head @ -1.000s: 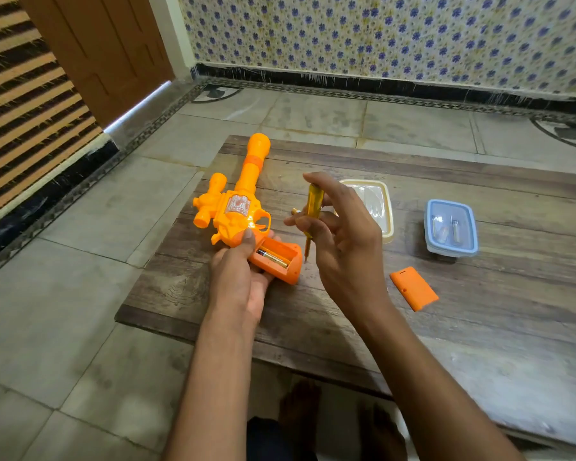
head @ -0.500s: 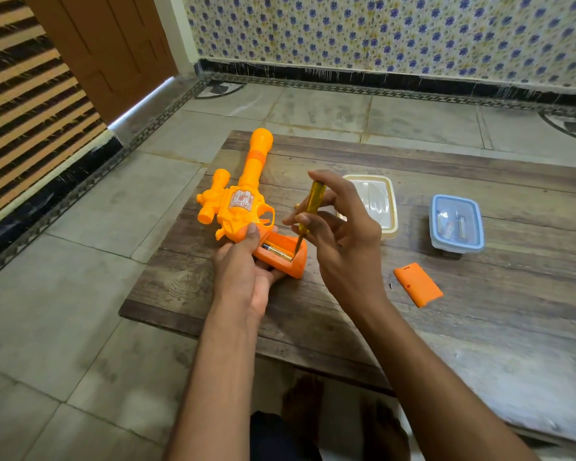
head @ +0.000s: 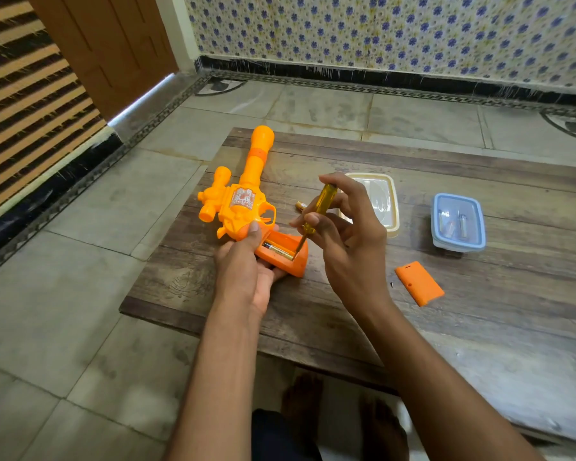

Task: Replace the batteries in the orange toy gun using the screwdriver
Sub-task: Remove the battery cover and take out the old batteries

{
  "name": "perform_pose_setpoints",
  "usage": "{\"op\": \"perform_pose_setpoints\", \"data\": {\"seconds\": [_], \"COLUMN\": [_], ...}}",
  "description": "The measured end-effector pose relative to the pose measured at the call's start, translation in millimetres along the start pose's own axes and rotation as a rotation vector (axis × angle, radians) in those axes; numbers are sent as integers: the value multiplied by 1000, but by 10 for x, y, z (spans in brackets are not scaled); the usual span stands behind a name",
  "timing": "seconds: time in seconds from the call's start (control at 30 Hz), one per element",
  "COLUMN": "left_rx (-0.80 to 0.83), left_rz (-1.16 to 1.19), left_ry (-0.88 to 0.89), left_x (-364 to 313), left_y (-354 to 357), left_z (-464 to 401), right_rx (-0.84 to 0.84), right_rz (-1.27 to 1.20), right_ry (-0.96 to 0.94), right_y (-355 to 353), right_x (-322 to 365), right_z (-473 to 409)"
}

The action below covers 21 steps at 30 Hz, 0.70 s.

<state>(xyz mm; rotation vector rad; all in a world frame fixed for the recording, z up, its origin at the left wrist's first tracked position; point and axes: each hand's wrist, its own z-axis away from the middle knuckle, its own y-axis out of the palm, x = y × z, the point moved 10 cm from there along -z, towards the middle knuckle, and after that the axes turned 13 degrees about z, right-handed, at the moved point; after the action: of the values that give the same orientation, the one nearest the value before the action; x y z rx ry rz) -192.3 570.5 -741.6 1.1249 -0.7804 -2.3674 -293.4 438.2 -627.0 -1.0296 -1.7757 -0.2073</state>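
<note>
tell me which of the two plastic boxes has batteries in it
The blue box, the one farther right on the table. Small batteries show through its clear lid. The cream box, behind the right hand, shows none.

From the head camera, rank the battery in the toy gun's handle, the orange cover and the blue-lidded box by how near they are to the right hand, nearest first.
1. Battery in the handle: just left of the right hand, at the screwdriver tip.
2. Orange cover: lying on the table, right of the wrist.
3. Blue-lidded box: farthest right.
</note>
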Motion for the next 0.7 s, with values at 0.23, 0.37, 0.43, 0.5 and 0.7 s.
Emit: {"op": "perform_pose_setpoints", "data": {"seconds": [0.23,0.37,0.43,0.5,0.7], "left_rx": [3,-8,-1,0,5], "left_rz": [-14,6,-2,-12,0], "left_ry": [-1,-16,-21,-27,-63], "left_x": [-1,-4,-4,-3,1], "left_y": [-19,-4,10,6,-10], "left_z": [-6,15,23,11,-6], "right_rx": [28,-11,-30,-72,-157], "right_rz": [120,129,66,10,-183], "right_ry": [-40,-11,12,29,156], "right_y": [19,-101,-150,-201,-306], "right_x": [81,43,26,31,-98], "right_z": [-4,64,130,200,339]}}
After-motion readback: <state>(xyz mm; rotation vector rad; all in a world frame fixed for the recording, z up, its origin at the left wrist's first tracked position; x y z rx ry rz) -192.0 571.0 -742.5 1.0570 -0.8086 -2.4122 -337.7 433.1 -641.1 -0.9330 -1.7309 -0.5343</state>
